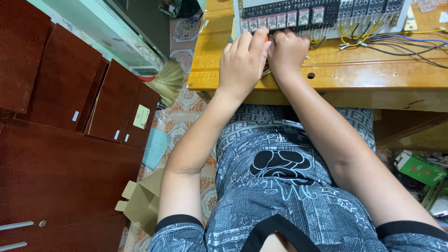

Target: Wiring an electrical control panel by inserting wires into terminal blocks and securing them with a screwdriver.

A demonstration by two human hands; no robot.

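Note:
Both hands rest side by side at the near edge of a white electrical panel (326,14) that lies on a wooden table (373,77). My left hand (242,58) is curled, and an orange-tipped tool (266,38) shows between its fingers, close to a row of small relays (284,19). My right hand (287,51) is closed right beside it, its fingers against the panel's front edge; what it grips is hidden. Yellow, blue and black wires (373,39) trail off the panel to the right.
Dark red wooden cabinets (60,116) stand at the left. A broom (165,81) and a folded cardboard box (140,200) lie on the patterned floor. A green box (420,169) sits among clutter at the lower right. My lap fills the middle.

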